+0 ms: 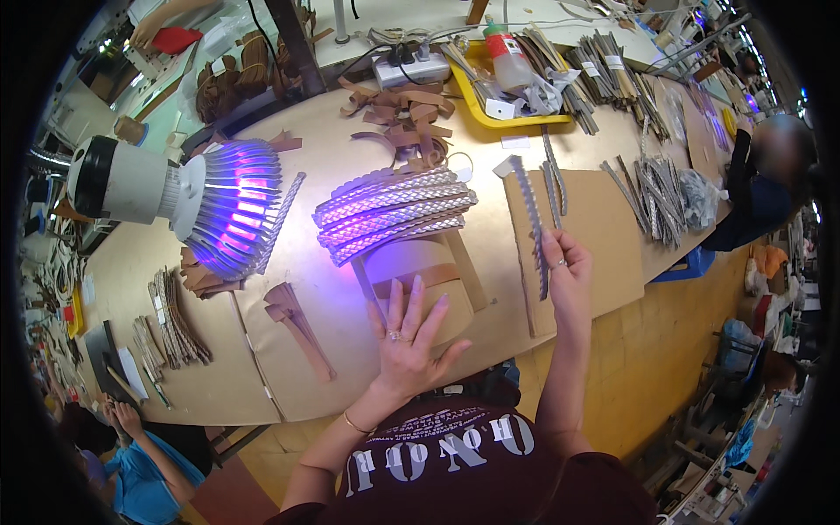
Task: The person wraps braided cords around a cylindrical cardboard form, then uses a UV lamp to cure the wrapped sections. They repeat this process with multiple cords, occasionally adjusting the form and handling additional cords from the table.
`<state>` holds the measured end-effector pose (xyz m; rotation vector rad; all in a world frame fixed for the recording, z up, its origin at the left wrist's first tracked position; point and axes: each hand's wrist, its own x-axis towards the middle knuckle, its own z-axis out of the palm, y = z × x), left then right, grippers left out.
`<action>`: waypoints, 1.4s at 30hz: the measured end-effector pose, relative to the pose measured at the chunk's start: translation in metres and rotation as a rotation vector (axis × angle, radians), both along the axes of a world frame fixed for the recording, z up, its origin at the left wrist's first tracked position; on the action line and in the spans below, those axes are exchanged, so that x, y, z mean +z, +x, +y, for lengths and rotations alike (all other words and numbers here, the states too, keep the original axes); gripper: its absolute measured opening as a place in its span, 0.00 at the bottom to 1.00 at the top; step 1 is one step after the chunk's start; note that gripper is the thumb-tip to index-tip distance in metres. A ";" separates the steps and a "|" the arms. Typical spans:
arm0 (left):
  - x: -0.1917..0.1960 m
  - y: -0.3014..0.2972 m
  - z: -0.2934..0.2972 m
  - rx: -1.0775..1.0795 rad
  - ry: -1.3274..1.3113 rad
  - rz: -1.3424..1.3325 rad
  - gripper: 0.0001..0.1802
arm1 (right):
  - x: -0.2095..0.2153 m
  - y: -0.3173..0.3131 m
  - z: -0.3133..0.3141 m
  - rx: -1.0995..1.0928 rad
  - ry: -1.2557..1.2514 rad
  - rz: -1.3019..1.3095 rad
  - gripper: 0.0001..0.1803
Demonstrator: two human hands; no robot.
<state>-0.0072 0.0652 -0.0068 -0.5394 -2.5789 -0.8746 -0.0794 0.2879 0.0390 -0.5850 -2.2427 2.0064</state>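
Note:
With fingers spread, my left hand (408, 337) lies on a tan cardboard-coloured cylinder (437, 302), which has a brown strip (420, 278) across it. Just beyond the cylinder, several silvery braided straps (398, 210) curve side by side under purple light. The fingers of my right hand (566, 262) pinch a dark grey braided strip (530, 206) with a jagged edge, held above a flat cardboard sheet (595, 236). Two more grey strips (553, 175) lie close beyond it. A finned lamp (232, 206) glows purple to the left of the straps.
Brown leather scraps (407, 118) are heaped at the back. A yellow tray (516, 121) there holds a bottle (507, 57) and strips. Bundles of braid (662, 201) lie at the right, brown strips (302, 332) at the left. A person (752, 201) sits at the far right, another (149, 468) lower left.

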 end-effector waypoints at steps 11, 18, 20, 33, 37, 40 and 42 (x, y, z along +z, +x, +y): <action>0.077 -0.041 -0.038 -0.076 1.375 -0.604 0.29 | 0.052 0.010 -0.078 0.587 0.843 0.610 0.11; 0.086 -0.062 -0.069 -0.040 1.579 -0.676 0.22 | 0.060 0.009 -0.104 0.597 0.803 0.690 0.16; 0.083 -0.062 -0.073 -0.032 1.566 -0.645 0.25 | 0.059 0.013 -0.106 0.581 0.684 0.591 0.16; 0.051 -0.064 -0.083 0.087 1.700 -0.371 0.17 | 0.042 0.005 -0.108 0.385 -0.280 0.216 0.21; 0.051 -0.062 -0.091 0.141 1.744 -0.373 0.18 | 0.043 -0.006 -0.120 0.350 -0.358 0.209 0.25; 0.051 -0.060 -0.098 0.122 1.914 -0.381 0.19 | 0.045 -0.016 -0.128 0.352 -0.435 0.168 0.28; 0.051 -0.059 -0.104 0.119 2.047 -0.374 0.19 | 0.046 -0.023 -0.131 0.356 -0.461 0.155 0.29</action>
